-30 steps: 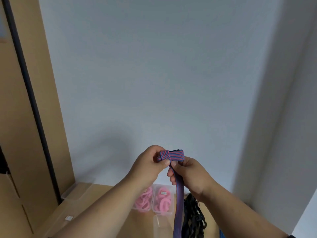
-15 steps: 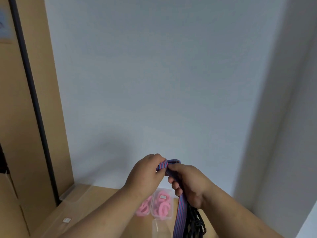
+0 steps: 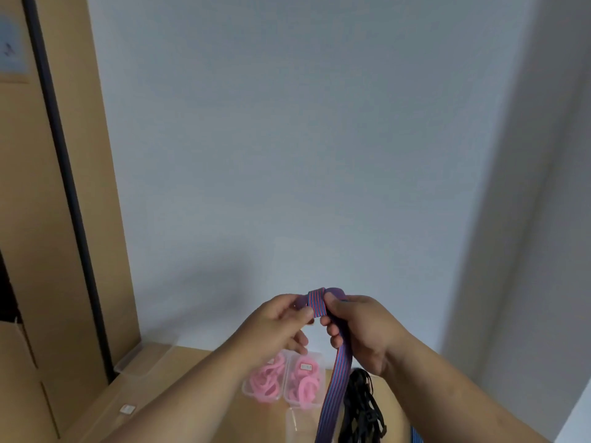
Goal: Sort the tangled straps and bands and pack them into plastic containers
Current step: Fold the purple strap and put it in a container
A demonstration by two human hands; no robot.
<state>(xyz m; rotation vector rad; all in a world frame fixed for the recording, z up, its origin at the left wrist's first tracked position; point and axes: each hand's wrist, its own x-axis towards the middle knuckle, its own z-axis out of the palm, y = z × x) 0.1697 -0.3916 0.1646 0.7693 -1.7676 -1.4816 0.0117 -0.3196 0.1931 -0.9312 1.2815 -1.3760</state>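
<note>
In the head view, a striped strap (image 3: 317, 306) is being held up in front of the wall (image 3: 303, 155), well above the table (image 3: 198, 394). A small bundle of it, with one turn wrapped across, is being pinched between the thumb and fingers of the left hand (image 3: 278, 327), while the right hand (image 3: 361, 330) is being kept curled round the strap just beside the bundle, where the long tail is being let down past the table edge and out of view.

Several slips are being risked here (each a judgement, not a thing seen). The wrap could be loosened if the left pinch is eased, and the bundle would spring open. The hanging tail is passing just beside the black straps (image 3: 359, 407) heaped on the table, so it could be snagged in that tangle when more is wound on. It is also hanging close to the two clear containers (image 3: 284, 383) of pink bands (image 3: 267, 378), which could be dragged or tipped.

Small white labels are being shown inside the containers and on a lid at the left, but their writing cannot be read.
</note>
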